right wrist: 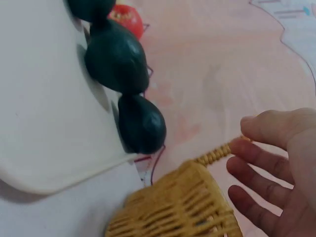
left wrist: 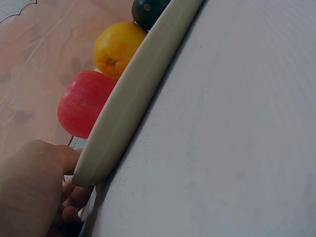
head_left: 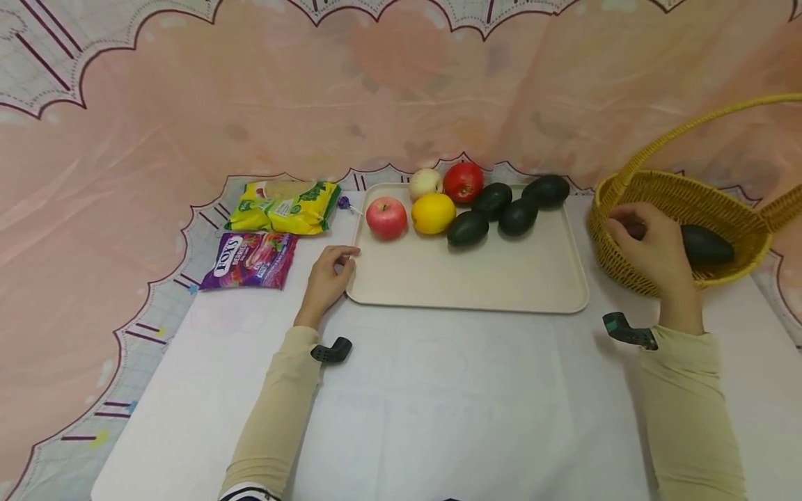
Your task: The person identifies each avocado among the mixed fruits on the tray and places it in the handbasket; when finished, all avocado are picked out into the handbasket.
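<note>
Your right hand [head_left: 658, 247] is over the left side of the basket [head_left: 695, 198], its fingers apart with nothing visible between them. The dark avocado [head_left: 709, 245] lies in the basket, just right of that hand, long axis roughly left to right. Your left hand [head_left: 327, 278], well apart from it, touches the left edge of the tray [head_left: 501, 278]; whether it grips, I can't tell.

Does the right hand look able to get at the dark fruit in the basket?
Probably yes: the right hand is over the open basket, its fingers look empty, and only the hand itself seems to cover any dark fruit.
</note>
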Motion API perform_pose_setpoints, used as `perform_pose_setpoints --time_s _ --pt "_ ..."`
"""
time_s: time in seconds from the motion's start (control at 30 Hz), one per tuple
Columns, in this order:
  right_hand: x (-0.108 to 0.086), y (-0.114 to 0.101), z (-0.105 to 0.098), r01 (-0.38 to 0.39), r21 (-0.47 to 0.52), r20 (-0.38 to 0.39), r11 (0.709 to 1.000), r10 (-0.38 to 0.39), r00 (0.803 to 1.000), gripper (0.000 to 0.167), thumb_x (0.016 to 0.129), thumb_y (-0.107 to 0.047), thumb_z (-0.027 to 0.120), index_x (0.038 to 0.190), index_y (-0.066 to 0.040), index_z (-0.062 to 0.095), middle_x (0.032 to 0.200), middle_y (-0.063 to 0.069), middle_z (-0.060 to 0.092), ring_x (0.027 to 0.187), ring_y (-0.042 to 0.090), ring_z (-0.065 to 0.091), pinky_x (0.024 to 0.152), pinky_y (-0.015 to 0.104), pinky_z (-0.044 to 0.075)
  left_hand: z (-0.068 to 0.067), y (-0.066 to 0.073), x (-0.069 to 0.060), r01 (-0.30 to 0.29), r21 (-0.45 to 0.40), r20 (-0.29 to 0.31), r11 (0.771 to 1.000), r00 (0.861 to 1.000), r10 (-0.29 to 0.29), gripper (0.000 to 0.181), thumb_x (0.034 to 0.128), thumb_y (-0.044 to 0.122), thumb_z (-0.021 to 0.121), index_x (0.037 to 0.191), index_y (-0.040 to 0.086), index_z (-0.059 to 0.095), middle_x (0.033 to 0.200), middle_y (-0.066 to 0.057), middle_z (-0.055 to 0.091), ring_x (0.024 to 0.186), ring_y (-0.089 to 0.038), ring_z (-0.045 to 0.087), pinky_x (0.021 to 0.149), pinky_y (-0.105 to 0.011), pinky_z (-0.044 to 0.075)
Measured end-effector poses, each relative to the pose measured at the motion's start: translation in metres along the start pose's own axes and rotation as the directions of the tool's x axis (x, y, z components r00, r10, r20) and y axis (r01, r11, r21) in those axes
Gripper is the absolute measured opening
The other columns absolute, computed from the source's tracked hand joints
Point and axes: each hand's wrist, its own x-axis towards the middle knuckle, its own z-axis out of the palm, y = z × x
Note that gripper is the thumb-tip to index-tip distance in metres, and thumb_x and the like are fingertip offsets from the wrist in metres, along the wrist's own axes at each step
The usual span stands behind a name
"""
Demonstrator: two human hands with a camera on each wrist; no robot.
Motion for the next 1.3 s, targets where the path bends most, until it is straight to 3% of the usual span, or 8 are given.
perform_pose_setpoints --time_s 0.1,0.23,0.33,0.43,0.6,0.77,1.07,1.3 --pt "0.001 -0.004 0.006 0.044 0.004 0.025 0.999 -0.044 0.999 0.028 0.09 -0.021 0.062 0.111 -0.003 0.063 0.092 -0.026 0.051 0.083 -0.012 0.048 0.075 0.005 0.036 0.0 0.0 0.0 0.002 -0.001 0.004 1.0 1.0 -0.002 0.026 0.0928 0.015 0.054 0.118 0.015 0.063 0.109 -0.009 0.056 0.095 -0.021 0.053 0.075 -0.031 0.037" --pt "0.003 -0.009 0.016 0.099 -0.011 0.064 0.995 -0.098 0.993 0.027 0.09 -0.019 0.062 0.111 -0.002 0.062 0.099 -0.007 0.058 0.085 -0.009 0.047 0.076 0.008 0.036 0.0 0.001 0.001 0.001 -0.001 0.002 1.0 1.0 -0.001 0.026 0.0926 0.014 0.055 0.117 0.015 0.063 0.108 -0.009 0.056 0.094 -0.021 0.053 0.074 -0.031 0.036" --pt "0.005 -0.013 0.024 0.1 -0.003 0.106 0.995 -0.099 0.989 0.03 0.09 -0.021 0.062 0.114 -0.003 0.061 0.105 0.009 0.059 0.087 -0.007 0.047 0.077 0.011 0.037 0.0 0.001 0.001 -0.004 0.001 -0.002 1.0 1.0 0.004 0.026 0.0925 0.014 0.054 0.117 0.015 0.063 0.108 -0.009 0.057 0.094 -0.022 0.054 0.074 -0.03 0.036" --pt "0.007 -0.016 0.033 0.097 0.002 0.139 0.995 -0.096 0.986 0.032 0.089 -0.022 0.063 0.116 -0.004 0.061 0.109 0.015 0.059 0.091 0.003 0.049 0.078 0.014 0.036 -0.001 0.001 0.001 -0.005 0.003 0.001 1.0 1.0 0.005 0.026 0.0926 0.014 0.054 0.116 0.014 0.064 0.109 -0.01 0.057 0.094 -0.022 0.054 0.074 -0.03 0.036" --pt "0.018 -0.017 0.051 0.185 -0.048 0.182 0.982 -0.173 0.968 0.033 0.086 -0.014 0.067 0.116 -0.002 0.06 0.113 0.017 0.058 0.101 0.025 0.052 0.081 0.026 0.04 -0.001 0.0 0.001 -0.005 0.002 0.0 1.0 1.0 0.005 0.025 0.0926 0.014 0.054 0.116 0.014 0.064 0.109 -0.01 0.057 0.095 -0.022 0.054 0.073 -0.03 0.036" --pt "0.029 -0.016 0.066 0.279 -0.138 0.268 0.95 -0.235 0.934 0.036 0.085 -0.012 0.068 0.117 -0.001 0.057 0.12 0.022 0.054 0.109 0.037 0.049 0.09 0.05 0.04 -0.001 0.0 0.001 0.0 0.003 0.004 1.0 1.0 0.0 0.026 0.0927 0.014 0.054 0.116 0.014 0.064 0.109 -0.009 0.057 0.095 -0.022 0.053 0.073 -0.03 0.037" --pt "0.047 -0.015 0.086 0.412 -0.174 0.332 0.894 -0.341 0.88 0.052 0.078 -0.009 0.074 0.125 -0.003 0.051 0.129 0.021 0.046 0.121 0.04 0.041 0.1 0.055 0.033 -0.001 0.001 0.002 0.001 0.002 -0.002 1.0 1.0 -0.001 0.026 0.0924 0.015 0.055 0.116 0.016 0.064 0.109 -0.008 0.057 0.094 -0.021 0.053 0.072 -0.029 0.036" --pt "0.058 -0.018 0.1 0.437 -0.235 0.396 0.868 -0.326 0.859 0.069 0.074 -0.018 0.079 0.134 -0.006 0.046 0.139 0.022 0.039 0.129 0.044 0.033 0.104 0.059 0.028 -0.001 0.002 0.0 -0.004 0.003 0.0 1.0 1.0 0.004 0.026 0.0926 0.014 0.054 0.117 0.014 0.064 0.109 -0.009 0.057 0.093 -0.02 0.053 0.071 -0.028 0.036"
